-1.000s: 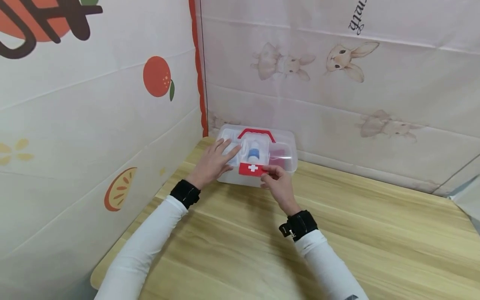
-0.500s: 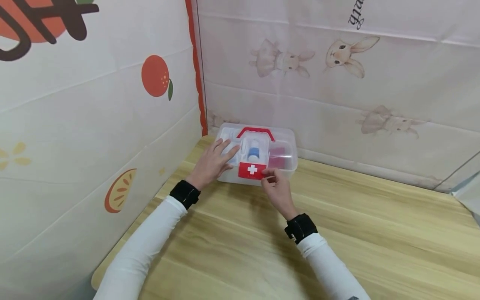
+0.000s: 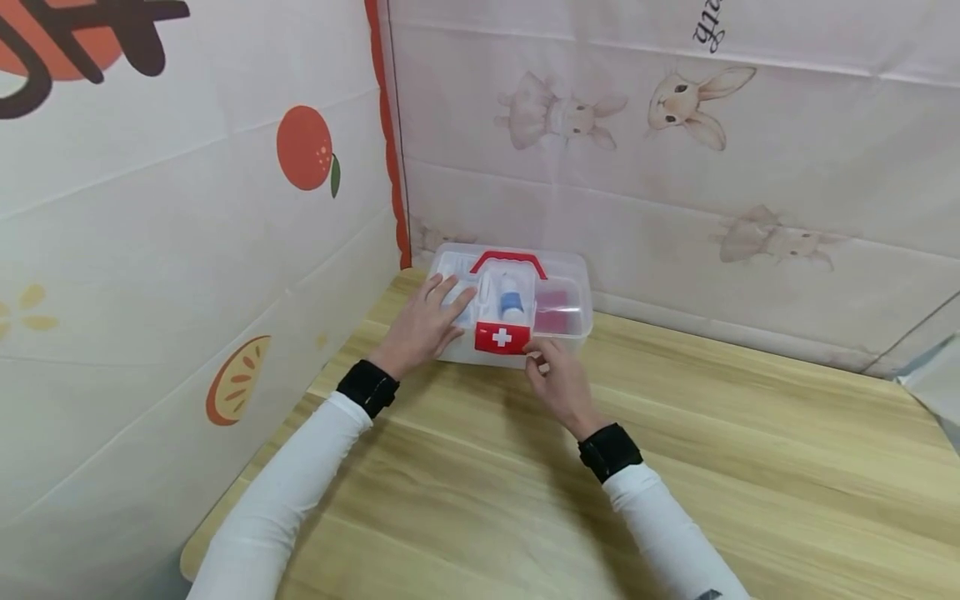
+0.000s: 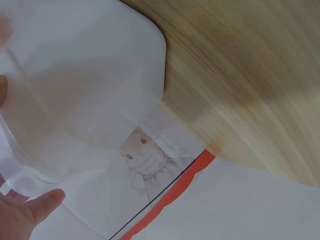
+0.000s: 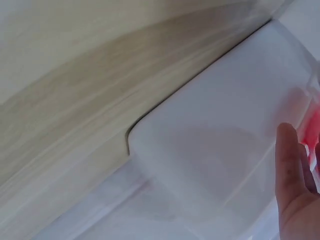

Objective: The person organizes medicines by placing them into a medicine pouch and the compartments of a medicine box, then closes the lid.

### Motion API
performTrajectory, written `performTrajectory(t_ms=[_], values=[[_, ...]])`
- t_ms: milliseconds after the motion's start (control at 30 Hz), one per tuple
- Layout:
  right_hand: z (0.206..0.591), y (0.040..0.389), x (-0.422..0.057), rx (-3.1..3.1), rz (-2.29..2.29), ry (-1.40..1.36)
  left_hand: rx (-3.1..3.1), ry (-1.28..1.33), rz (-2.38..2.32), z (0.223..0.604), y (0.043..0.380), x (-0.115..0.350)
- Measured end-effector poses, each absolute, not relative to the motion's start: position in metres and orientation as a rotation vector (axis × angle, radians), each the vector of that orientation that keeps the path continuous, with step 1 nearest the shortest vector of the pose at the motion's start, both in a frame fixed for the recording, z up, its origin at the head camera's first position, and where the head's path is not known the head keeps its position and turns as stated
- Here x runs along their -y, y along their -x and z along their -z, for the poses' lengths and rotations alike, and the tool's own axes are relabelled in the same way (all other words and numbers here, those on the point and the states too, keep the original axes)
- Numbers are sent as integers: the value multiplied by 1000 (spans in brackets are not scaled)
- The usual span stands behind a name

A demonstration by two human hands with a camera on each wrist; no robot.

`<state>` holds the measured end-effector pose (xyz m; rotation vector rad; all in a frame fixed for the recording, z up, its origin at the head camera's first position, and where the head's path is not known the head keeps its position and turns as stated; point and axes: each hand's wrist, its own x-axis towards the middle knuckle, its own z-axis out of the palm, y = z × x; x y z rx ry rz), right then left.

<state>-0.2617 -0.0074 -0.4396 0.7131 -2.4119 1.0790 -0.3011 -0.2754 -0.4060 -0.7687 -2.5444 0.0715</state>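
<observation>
Apparently early: clear plastic first-aid box [image 3: 558, 304] at frame centre is closed — left hand [image 3: 422, 327] lies flat on its lid, right hand [image 3: 558, 382] pinches the red latch [image 3: 501, 337].

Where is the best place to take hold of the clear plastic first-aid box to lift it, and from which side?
Probably the red arched handle on the lid of the clear plastic first-aid box, with a grip from above. It lies along the lid's middle, so the box should hang level. The left hand rests flat on the lid beside it; the right hand is at the red front latch.
</observation>
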Motion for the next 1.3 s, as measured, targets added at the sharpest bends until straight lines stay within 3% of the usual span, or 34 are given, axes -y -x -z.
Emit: performTrajectory(t_ms=[233,433,1100,1300], values=[[433,271,-6,2080,-986,-553,2526,772,-64,405,300,276],[424,288,-9,2248,-982,-492,2526,762,31,409,305,275],[453,310,2,2350,-871,-459,2548,543,95,427,310,257],[460,312,-3,2344,-976,-435,2644,490,333,422,307,262]])
